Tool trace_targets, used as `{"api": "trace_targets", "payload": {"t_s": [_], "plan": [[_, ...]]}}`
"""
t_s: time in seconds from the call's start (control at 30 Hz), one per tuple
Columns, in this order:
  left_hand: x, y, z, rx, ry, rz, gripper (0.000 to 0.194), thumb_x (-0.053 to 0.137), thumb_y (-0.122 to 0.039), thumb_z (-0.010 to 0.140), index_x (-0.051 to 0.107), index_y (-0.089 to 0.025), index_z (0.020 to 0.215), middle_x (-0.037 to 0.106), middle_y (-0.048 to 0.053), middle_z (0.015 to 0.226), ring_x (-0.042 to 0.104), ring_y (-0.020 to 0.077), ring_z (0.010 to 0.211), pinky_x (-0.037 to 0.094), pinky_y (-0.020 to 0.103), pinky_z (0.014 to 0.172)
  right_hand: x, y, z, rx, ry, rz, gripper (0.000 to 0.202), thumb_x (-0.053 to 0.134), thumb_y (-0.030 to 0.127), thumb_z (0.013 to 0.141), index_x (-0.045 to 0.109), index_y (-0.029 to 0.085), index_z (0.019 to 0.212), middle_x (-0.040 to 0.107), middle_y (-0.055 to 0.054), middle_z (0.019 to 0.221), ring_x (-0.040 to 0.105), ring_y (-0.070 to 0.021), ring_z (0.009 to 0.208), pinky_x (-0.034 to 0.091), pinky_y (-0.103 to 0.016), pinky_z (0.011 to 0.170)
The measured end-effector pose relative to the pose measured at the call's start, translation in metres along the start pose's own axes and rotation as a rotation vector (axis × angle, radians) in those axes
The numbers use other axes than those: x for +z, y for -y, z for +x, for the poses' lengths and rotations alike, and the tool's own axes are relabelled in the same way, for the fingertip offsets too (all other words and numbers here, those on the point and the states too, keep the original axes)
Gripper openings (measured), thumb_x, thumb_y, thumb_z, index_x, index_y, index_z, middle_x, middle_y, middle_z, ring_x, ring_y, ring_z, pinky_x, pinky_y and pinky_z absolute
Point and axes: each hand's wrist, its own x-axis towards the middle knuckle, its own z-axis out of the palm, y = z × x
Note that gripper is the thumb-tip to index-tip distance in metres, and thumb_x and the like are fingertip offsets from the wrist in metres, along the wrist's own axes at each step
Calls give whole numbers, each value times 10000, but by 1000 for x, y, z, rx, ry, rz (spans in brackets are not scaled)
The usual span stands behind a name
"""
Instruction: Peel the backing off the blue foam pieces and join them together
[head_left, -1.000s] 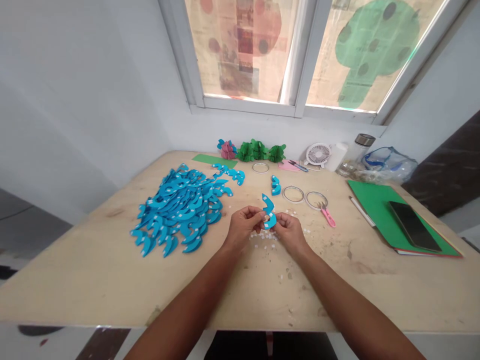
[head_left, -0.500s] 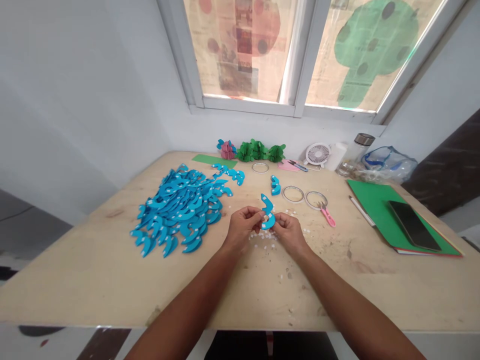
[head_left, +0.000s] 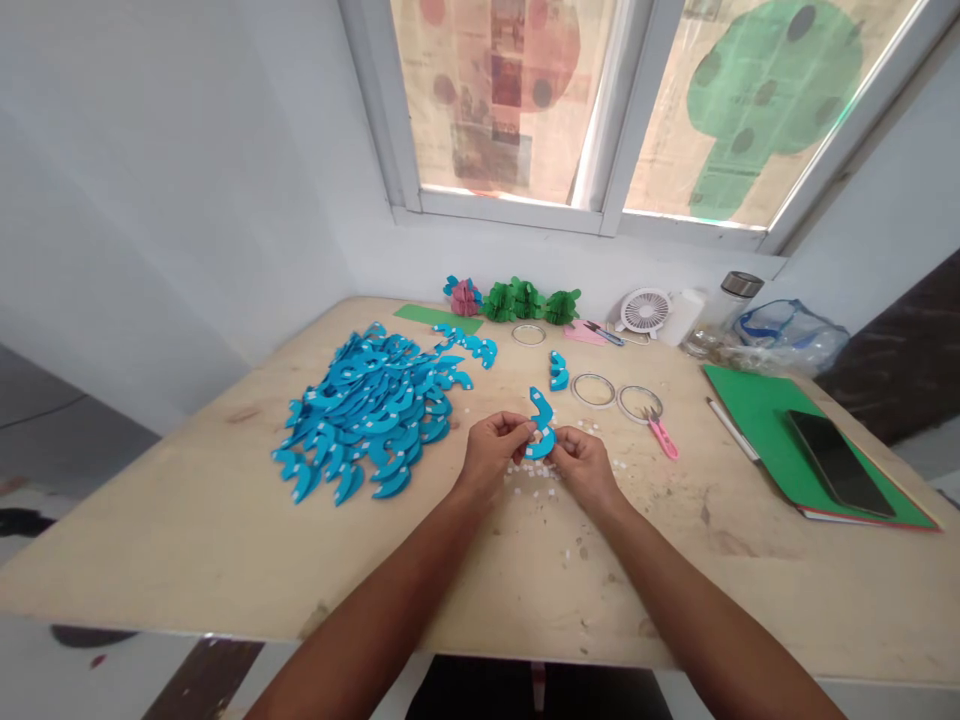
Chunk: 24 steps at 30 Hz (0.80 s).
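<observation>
Head view faces forward, down across the table [head_left: 225,560].

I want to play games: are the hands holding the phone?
No, the phone lies on green paper, while the left hand and right hand hold a blue piece.

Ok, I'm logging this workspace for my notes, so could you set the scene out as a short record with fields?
Left hand: pinching a curved blue cutout with white squares on it
Right hand: fingertips at the cutout's lower right edge
Below the hands: scattered white bits on the table
Left of the hands: large heap of blue cutouts
Right of the hands: pink-handled snips; black phone on a green card, white pen beside it
Back of table: green paper ornaments, white fan
</observation>
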Motion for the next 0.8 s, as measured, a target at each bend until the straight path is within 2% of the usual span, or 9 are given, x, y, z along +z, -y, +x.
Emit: {"api": "trace_targets", "payload": {"t_s": [0.4, 0.63, 0.8], "plan": [[0, 6, 3, 35, -65, 20, 180, 700, -283, 549, 601, -134, 561, 544, -21, 445, 400, 62, 374, 279, 195, 376, 1, 5, -2, -22, -1, -58, 248, 623, 394, 674, 636, 149, 712, 592, -5, 556, 492, -106, 487, 339, -204, 448], [1, 1, 0, 16, -73, 41, 175, 708, -269, 544, 592, -138, 545, 516, -34, 429, 411, 65, 397, 298, 197, 406, 1, 3, -1, -32, 5, -63, 239, 620, 383, 676, 637, 153, 735, 613, -16, 583, 511, -115, 502, 355, -208, 455], [1, 1, -1, 6, -82, 41, 163, 705, -264, 553, 600, -139, 562, 554, -25, 475, 432, 66, 420, 322, 197, 427, 1, 4, -2, -28, 14, -37, 213, 627, 358, 676, 640, 152, 724, 623, -12, 592, 517, -110, 510, 370, -210, 481]]}}
